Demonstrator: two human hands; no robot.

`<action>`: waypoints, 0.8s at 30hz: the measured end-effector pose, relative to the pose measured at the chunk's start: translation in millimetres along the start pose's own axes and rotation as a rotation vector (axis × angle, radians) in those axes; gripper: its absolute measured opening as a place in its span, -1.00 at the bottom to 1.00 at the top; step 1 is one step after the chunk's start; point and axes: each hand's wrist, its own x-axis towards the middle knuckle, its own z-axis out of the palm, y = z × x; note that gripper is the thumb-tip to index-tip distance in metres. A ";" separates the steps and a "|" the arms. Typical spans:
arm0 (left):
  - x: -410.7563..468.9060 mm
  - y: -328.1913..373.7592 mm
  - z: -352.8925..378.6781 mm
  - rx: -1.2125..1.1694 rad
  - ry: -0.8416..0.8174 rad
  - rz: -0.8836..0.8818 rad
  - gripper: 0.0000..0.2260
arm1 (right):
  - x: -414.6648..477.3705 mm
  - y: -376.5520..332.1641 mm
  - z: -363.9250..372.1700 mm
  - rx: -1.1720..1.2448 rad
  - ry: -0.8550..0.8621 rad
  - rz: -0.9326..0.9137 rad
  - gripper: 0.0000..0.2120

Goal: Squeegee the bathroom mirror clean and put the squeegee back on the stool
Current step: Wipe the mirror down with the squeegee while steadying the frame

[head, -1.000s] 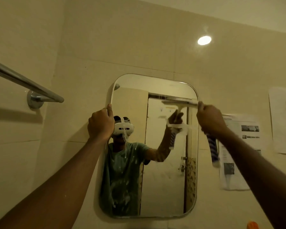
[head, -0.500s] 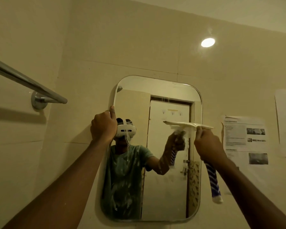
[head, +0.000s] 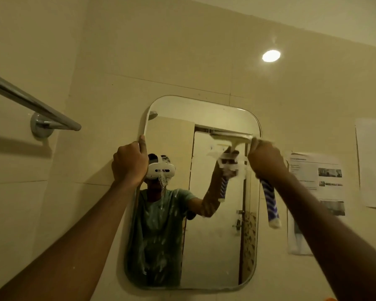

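Observation:
A rounded rectangular mirror (head: 215, 246) hangs on the tiled wall, with white streaks on its left half. My left hand (head: 129, 162) grips the mirror's upper left edge, thumb on the rim. My right hand (head: 266, 158) is closed around the squeegee (head: 269, 203), whose blue-and-white striped handle hangs below my fist. Its pale blade lies flat against the glass near the mirror's upper right part. The stool is out of sight.
A chrome towel bar (head: 33, 105) juts from the wall at upper left. Printed sheets (head: 317, 174) are stuck to the wall right of the mirror, another sheet (head: 373, 161) at the far right. A ceiling light reflects (head: 271, 55) on the tiles.
The squeegee blade went down the glass half a second ago and is now back up near the mirror's top right. My left hand has stayed on the mirror's edge.

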 end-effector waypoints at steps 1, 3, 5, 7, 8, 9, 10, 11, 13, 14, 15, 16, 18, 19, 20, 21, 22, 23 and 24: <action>-0.3 -0.2 0.4 -0.005 0.000 0.001 -0.46 | -15.3 13.8 7.2 0.015 0.001 0.002 -0.54; -1.1 0.1 -0.1 -0.006 0.003 -0.007 -0.45 | -45.1 33.1 17.6 -0.002 -0.021 0.009 -0.52; -2.3 1.9 -1.4 0.007 0.009 -0.016 -0.46 | -61.0 37.0 16.3 -0.026 -0.073 0.036 -0.49; -3.3 3.2 -2.1 0.020 0.021 -0.012 -0.47 | -53.3 26.3 4.5 -0.013 -0.111 0.044 -0.50; -4.0 3.4 -1.9 0.022 0.028 -0.001 -0.46 | -41.7 16.8 -4.3 -0.015 -0.100 0.038 -0.50; -4.6 3.4 -1.3 0.026 0.033 0.010 -0.46 | -26.1 6.2 -13.3 -0.018 -0.062 0.021 -0.51; -4.9 2.9 -1.5 0.029 0.037 0.016 -0.46 | -10.9 -6.1 -21.8 -0.013 -0.031 0.001 -0.52; -4.8 1.9 -1.5 0.026 0.041 0.016 -0.46 | 4.5 -16.3 -28.3 -0.021 -0.019 -0.022 -0.55; -5.5 2.0 -1.0 0.020 0.037 0.004 -0.47 | 22.1 -27.8 -33.1 -0.022 -0.008 -0.044 -0.64; -5.3 3.3 -0.6 0.027 0.035 0.001 -0.47 | 23.3 -26.2 -30.8 -0.027 0.000 -0.048 -0.64; -5.0 4.1 -0.1 0.030 0.033 -0.001 -0.47 | 20.5 -18.6 -25.0 -0.021 0.000 -0.052 -0.60; -4.5 4.1 0.2 0.025 0.033 -0.004 -0.46 | 12.7 -7.0 -17.0 0.000 0.000 -0.049 -0.55; -4.6 2.3 2.3 0.019 0.040 -0.012 -0.47 | -9.4 18.5 2.3 0.042 0.025 -0.031 -0.53; -5.1 1.8 3.5 0.013 0.043 -0.012 -0.47 | -21.5 30.9 11.2 0.047 0.028 -0.013 -0.53; -6.7 2.0 4.2 0.005 0.047 -0.011 -0.47 | -34.2 41.6 18.7 0.050 0.025 -0.001 -0.51; -8.0 2.2 4.1 0.002 0.051 -0.010 -0.47 | -46.7 49.6 24.3 0.051 0.019 0.000 -0.50; -9.2 2.3 3.2 0.002 0.052 -0.010 -0.47 | -57.6 55.5 28.8 0.053 0.003 0.000 -0.48; -10.1 2.0 2.2 0.000 0.046 -0.011 -0.47 | -66.3 59.6 31.2 0.057 -0.016 0.006 -0.48; -10.9 1.7 1.3 -0.006 0.038 -0.012 -0.47 | -72.6 61.6 31.4 0.052 -0.033 0.013 -0.47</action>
